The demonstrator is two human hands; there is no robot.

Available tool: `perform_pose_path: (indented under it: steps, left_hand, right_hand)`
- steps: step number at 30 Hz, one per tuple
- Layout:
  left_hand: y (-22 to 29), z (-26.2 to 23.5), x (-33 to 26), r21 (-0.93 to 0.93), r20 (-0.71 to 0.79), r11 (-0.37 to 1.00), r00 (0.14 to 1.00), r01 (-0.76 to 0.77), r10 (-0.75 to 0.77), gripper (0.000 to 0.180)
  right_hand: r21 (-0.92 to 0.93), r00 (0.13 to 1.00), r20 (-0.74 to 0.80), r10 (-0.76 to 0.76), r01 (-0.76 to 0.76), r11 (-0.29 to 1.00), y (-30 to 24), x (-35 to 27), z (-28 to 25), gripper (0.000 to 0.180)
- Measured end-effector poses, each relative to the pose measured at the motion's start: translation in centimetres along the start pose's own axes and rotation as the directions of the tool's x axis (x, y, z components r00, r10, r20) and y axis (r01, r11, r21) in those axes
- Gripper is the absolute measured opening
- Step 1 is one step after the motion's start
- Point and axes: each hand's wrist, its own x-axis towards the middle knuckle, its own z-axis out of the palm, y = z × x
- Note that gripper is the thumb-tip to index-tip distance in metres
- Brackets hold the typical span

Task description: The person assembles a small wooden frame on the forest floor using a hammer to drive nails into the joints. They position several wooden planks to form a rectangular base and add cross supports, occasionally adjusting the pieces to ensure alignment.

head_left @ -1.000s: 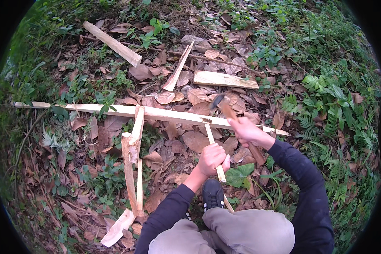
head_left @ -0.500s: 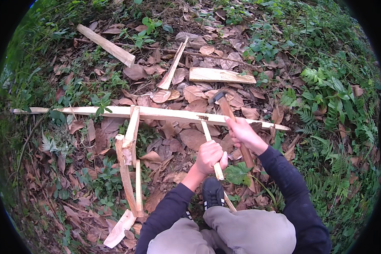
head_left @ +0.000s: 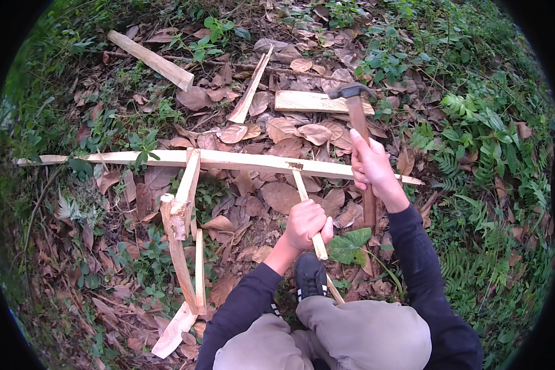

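My left hand (head_left: 304,226) is closed around a thin pale wooden stick (head_left: 301,187), whose lower end pokes out below the fist. Its far end meets a long wooden beam (head_left: 246,163) lying crosswise, at a dark knot or hole. In my right hand (head_left: 375,165) is a claw hammer (head_left: 357,114), gripped partway along its wooden handle. The dark metal head is raised above the beam's right part, apart from the stick. On the left, an upright wooden piece (head_left: 189,179) joins the beam, with a rougher split post (head_left: 177,253) beside it.
Beyond the beam lie a split log (head_left: 151,58), a pointed splinter of wood (head_left: 251,86) and a flat board (head_left: 314,102). A wood offcut (head_left: 174,331) rests at lower left. My shoe (head_left: 310,275) is close below my left fist. Brown leaves and ferns (head_left: 475,179) cover the ground.
My right hand and the hammer have moved right and up, away from the stick; the hammer head is now over the board. My left hand keeps its grip on the stick.
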Motion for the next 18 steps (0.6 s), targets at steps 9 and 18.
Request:
perform_pose_path:
  steps: [9, 18]
  left_hand:
    - [0.3, 0.5, 0.1, -0.022, 0.024, 1.0, 1.0, -0.01, 0.01, 0.026]
    - [0.2, 0.8, 0.1, -0.02, 0.017, 1.0, 1.0, -0.001, 0.001, 0.026]
  right_hand:
    - [-0.382, 0.928, 0.165, 0.335, -0.253, 0.889, -1.0, 2.4, -1.0, 0.04]
    - [-0.511, 0.845, 0.199, 0.496, -0.342, 0.789, -1.8, 2.4, -0.2, 0.035]
